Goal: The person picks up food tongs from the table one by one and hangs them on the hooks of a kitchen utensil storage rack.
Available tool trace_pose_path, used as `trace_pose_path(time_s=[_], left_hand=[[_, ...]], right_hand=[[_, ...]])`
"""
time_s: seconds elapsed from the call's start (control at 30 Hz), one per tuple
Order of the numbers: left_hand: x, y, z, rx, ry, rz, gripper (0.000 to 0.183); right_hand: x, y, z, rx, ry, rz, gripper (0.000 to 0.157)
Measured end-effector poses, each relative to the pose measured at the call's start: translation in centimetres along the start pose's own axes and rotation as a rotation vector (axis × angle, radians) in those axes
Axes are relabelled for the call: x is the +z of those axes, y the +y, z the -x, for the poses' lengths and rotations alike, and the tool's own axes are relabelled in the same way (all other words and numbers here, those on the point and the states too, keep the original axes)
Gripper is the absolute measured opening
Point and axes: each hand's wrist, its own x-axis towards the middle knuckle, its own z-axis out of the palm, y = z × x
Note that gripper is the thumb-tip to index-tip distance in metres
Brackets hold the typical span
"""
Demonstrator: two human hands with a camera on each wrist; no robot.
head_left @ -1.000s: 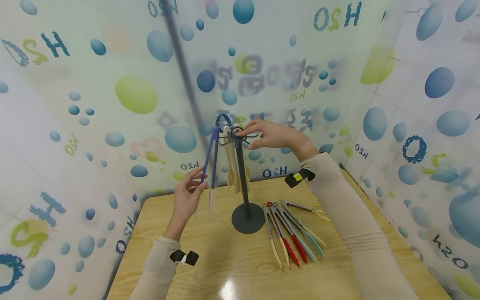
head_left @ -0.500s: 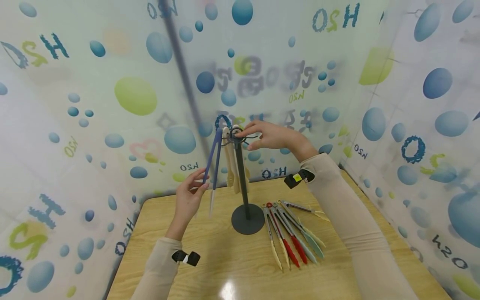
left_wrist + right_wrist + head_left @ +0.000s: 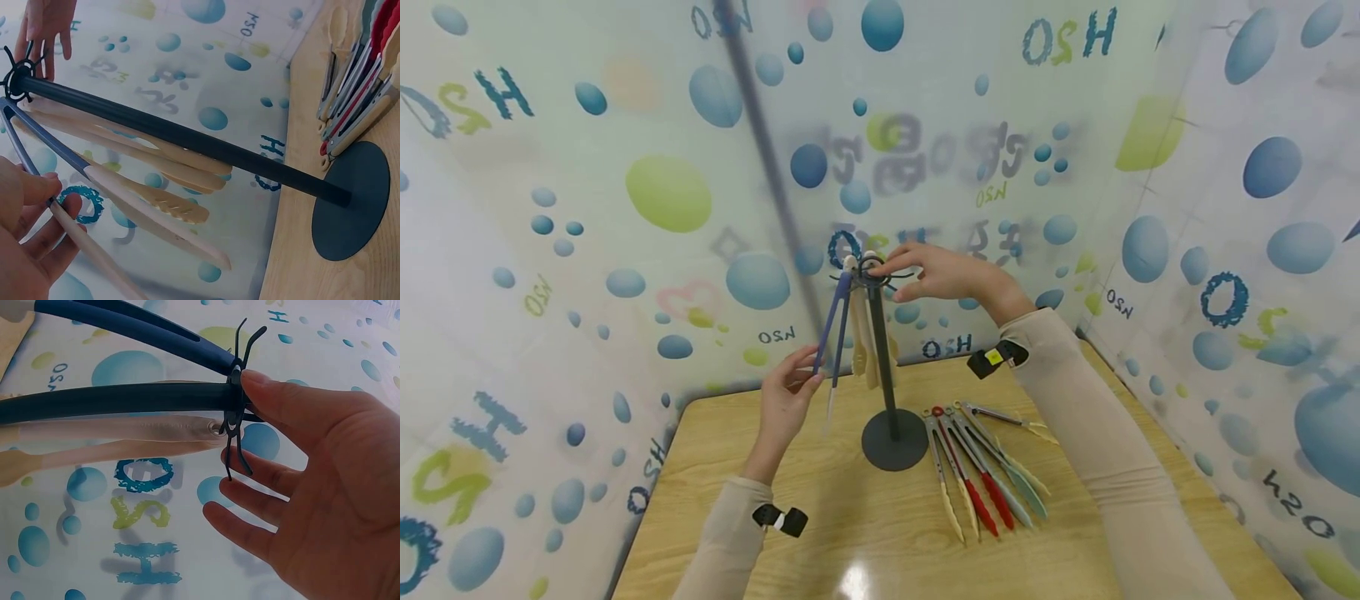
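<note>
In the head view a dark stand (image 3: 883, 350) with a round base rises from the table, a ring of hooks at its top. Blue tongs (image 3: 842, 313) with pale tips slant down beside it, their joined end against a hook; I cannot tell whether they hang on it. One arm of these tongs is pinched by my left hand (image 3: 786, 396). My right hand (image 3: 951, 275) touches the stand's top; in the right wrist view the thumb (image 3: 269, 387) rests there, other fingers loosely extended. Beige utensils (image 3: 181, 203) hang behind the pole.
Several tongs (image 3: 973, 467) with red, beige and green tips lie fanned on the wooden table (image 3: 722, 450), right of the stand's base. One more pair (image 3: 1000, 414) lies behind them. Patterned curtains (image 3: 670, 192) close off the back and sides.
My left hand has moved slightly right with the blue tongs, bringing their joined end closer to the stand's top. The right hand has stayed in place on the stand.
</note>
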Motion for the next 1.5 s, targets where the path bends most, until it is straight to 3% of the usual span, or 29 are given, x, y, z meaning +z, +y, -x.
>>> trace_pose_path(time_s=[0.4, 0.77, 0.97, 1.17, 1.4, 1.5], left_hand=[[1.3, -1.5, 0.0, -0.059, 0.002, 0.041, 0.043], [3.1, -2.5, 0.1, 0.000, 0.027, 0.033, 0.037], [4.0, -2.8, 0.2, -0.039, 0.032, 0.051, 0.036], [4.6, -2.3, 0.2, -0.056, 0.009, 0.053, 0.035], [4.7, 0.2, 0.5, -0.066, -0.006, 0.014, 0.031], [4.8, 0.4, 0.5, -0.072, 0.001, 0.000, 0.030]], right_hand=[[0.0, 0.4, 0.1, -0.015, 0.011, -0.008, 0.052], [-0.1, 0.1, 0.2, -0.011, 0.012, -0.011, 0.051], [-0.1, 0.1, 0.2, -0.009, 0.010, -0.009, 0.051], [0.0, 0.3, 0.1, -0.005, 0.012, -0.013, 0.051], [0.0, 0.4, 0.1, -0.009, 0.005, -0.006, 0.051], [0.0, 0.4, 0.0, -0.010, 0.001, -0.001, 0.051]])
